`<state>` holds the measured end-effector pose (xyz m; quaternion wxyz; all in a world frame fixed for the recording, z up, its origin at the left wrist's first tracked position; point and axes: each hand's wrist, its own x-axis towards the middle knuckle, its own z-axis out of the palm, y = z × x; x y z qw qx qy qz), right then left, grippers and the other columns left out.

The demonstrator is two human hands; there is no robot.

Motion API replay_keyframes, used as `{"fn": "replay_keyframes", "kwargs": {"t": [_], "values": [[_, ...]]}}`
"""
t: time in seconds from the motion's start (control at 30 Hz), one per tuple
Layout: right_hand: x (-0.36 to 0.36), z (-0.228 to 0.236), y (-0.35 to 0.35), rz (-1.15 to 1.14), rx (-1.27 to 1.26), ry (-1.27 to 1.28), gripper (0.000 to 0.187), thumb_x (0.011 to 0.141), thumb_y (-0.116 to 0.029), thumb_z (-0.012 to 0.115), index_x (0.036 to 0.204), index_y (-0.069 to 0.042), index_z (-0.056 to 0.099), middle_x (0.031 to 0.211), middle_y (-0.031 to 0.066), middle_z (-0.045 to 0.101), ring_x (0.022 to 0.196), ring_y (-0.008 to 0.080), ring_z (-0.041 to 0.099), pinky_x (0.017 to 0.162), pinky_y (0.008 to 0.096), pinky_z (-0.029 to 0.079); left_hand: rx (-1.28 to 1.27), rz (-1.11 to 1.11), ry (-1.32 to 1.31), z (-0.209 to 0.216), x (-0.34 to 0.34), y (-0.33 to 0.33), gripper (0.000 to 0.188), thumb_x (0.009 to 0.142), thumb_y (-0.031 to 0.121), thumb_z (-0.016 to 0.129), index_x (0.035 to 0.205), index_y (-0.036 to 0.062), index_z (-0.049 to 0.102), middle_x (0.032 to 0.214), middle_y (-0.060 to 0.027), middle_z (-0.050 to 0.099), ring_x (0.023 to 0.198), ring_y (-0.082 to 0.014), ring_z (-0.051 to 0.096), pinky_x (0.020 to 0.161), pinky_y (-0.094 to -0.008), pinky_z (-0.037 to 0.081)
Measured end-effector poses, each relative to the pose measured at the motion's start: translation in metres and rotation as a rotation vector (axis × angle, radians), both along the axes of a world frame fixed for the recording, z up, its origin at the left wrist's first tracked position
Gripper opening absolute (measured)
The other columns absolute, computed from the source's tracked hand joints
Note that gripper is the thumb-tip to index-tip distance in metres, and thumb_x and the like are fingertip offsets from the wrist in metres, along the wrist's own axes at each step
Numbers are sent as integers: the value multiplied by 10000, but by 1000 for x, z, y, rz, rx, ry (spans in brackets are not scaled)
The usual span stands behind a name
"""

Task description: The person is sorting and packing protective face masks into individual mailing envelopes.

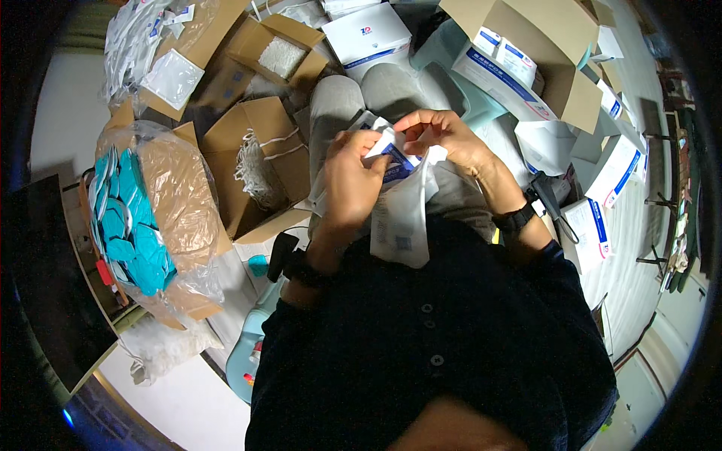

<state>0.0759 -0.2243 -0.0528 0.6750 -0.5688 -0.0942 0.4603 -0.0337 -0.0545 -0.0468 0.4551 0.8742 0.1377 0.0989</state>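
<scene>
Above my lap, a small white packet with a blue band [396,167] is pinched between the thumb and fingers of my left hand [352,177]. My right hand [450,143] is closed at the packet's right side, its fingertips bent over a thin white pouch [402,225]. That pouch hangs down in front of my dark shirt, with faint print near its lower end. More white and blue packaging shows behind my left fingers, partly hidden. Exactly where the packet ends and the pouch begins cannot be made out between my fingers.
To the left, a plastic-lined carton holds teal folded pieces [131,218]. Beside it an open carton [226,150] contains white cords [256,169]. White packets [139,45] fill a bag at far left. White-and-blue boxes [613,169] stand right, near a large open carton [560,64].
</scene>
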Motion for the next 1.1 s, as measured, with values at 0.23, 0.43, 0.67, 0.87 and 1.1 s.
{"fn": "replay_keyframes", "kwargs": {"t": [0.23,0.43,0.67,0.87,1.1], "values": [[-1,11,2,4,51,-36,160,768,-77,765,878,-18,665,773,7,646,682,58,573,603,198,437,-216,-101,145,18,6,6,165,719,7,759,825,15,634,791,-55,665,673,-96,582,613,-247,466],[-17,16,15,-107,-118,-301,218,773,-125,774,635,-28,636,546,-47,526,529,18,388,474,219,290,-193,-91,5,24,3,-1,101,721,21,724,702,25,625,661,-93,592,575,-176,574,532,-287,440],[-14,-38,12,-296,-195,-239,264,760,-156,785,602,-38,609,537,-62,472,521,38,374,469,243,288,-42,-275,-451,50,-34,-32,108,689,9,735,717,62,646,671,-60,542,576,-185,535,522,-299,421],[-20,-37,12,-234,-233,-425,338,781,-234,787,601,-25,591,518,-49,451,500,43,374,438,255,273,-612,-503,-63,93,-58,3,184,729,58,780,704,63,598,693,-5,582,573,-30,500,498,-195,365],[-14,-38,18,-417,-103,-867,210,825,-182,743,764,-5,648,625,-8,570,501,64,431,458,244,324,-473,-144,331,46,-5,40,246,876,276,650,865,34,612,742,-6,598,668,-76,541,596,-236,420]]}}
